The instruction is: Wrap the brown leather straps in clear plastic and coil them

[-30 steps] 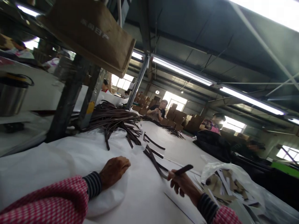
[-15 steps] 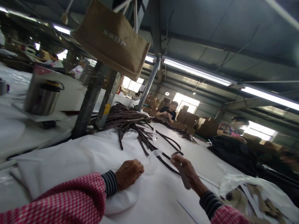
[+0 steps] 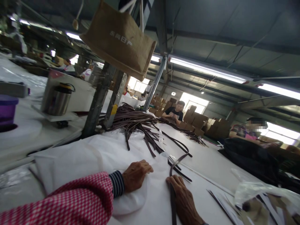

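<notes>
My right hand (image 3: 185, 200) is closed over a dark brown strap (image 3: 173, 204) at the front of the table. The strap runs down under my fingers, and its other part curves up and away towards the pile. My left hand (image 3: 137, 175) lies on white sheeting (image 3: 93, 162), fingers loosely bent and slightly apart, with nothing visible in them. Further off, a large heap of brown straps (image 3: 133, 117) spreads over the table, several ends hanging towards me. Two short strap ends (image 3: 181, 173) lie just beyond my right hand.
A brown bag (image 3: 119, 40) hangs from a metal post (image 3: 99, 97). On the left stands a steel flask (image 3: 58, 100). A clear bag of scraps (image 3: 264, 200) lies at right, near a black bundle (image 3: 248, 156). Co-workers sit across the table.
My right hand has come down and towards me, drawing the strap along the table. My left hand's fingers have straightened a little. The view has turned slightly left.
</notes>
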The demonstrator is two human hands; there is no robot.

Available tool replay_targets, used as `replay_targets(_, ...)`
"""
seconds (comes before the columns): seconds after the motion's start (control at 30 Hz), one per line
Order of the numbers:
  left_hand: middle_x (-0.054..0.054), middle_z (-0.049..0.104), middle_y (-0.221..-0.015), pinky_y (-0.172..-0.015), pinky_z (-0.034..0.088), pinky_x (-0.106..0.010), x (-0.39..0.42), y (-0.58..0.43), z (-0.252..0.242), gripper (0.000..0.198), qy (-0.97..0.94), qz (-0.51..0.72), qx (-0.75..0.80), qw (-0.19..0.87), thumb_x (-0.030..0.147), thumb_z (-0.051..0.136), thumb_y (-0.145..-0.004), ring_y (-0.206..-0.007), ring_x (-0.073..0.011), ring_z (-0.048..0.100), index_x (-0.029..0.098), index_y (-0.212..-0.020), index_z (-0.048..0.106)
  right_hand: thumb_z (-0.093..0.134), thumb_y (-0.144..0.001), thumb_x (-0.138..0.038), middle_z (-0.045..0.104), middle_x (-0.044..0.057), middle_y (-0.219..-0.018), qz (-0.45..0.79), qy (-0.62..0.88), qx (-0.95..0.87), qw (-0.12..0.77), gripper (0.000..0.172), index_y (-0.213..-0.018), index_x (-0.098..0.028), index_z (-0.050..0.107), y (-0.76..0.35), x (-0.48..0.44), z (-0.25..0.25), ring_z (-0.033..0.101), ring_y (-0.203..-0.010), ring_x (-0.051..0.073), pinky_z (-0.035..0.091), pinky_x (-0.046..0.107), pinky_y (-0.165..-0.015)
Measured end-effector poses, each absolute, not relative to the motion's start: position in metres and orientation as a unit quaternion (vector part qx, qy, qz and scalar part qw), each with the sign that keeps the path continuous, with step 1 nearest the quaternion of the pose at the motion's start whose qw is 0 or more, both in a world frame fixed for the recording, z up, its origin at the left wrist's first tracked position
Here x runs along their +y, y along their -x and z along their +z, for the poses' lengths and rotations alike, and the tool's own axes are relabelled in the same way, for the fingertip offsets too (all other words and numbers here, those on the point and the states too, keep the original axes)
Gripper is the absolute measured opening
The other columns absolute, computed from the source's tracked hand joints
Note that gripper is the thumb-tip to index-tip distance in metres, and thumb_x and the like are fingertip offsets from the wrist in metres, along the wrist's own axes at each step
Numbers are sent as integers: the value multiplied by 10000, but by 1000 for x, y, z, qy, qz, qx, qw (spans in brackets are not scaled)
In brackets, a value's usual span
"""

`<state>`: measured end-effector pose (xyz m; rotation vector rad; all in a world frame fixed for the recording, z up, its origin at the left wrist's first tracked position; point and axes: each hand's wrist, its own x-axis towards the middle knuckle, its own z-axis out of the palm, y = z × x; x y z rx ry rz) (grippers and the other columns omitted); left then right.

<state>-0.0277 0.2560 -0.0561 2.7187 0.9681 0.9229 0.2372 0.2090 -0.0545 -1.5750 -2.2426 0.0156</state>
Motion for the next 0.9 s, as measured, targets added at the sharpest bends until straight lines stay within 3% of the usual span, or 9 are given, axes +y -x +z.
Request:
replay_targets(0.23,-49,772,-1117,-950,567,-339,258,27,-56,545,-908,269,315,57,4,591,-645,-1067,-243,701,185,-1151,678,335,-917,-116,631,48,-1203,16,581,-795,171,414,-1133,-281,647,-254,223,-77,557,-1200,201,510,231,-894)
replay_targets(0.4,-46,783,-1087,-950,547,-316,259,25,-55,294,-908,260,325,47,76,605,-832,-1050,-223,703,186,-1088,702,375,-815,-56,637,35,-1297,11,557,-812,177,575,-1254,-302,653,-276,242,-95,532,-1296,198,517,214,-967)
replay_targets(0.53,-54,784,-1041,-906,537,-308,257,24,-52,179,-907,263,328,36,202,541,-997,-991,-215,707,201,-1030,717,363,-849,-72,651,35,-1272,8,558,-811,175,546,-1224,-323,671,-277,243,-97,564,-1265,209,548,231,-924)
replay_targets(0.9,-32,774,-932,-852,504,-276,260,23,-54,106,-916,250,314,-3,203,610,-988,-905,-197,698,202,-929,698,380,-841,-56,675,34,-1204,-19,559,-805,197,519,-1165,-305,700,-269,237,-93,602,-1192,195,552,199,-884)
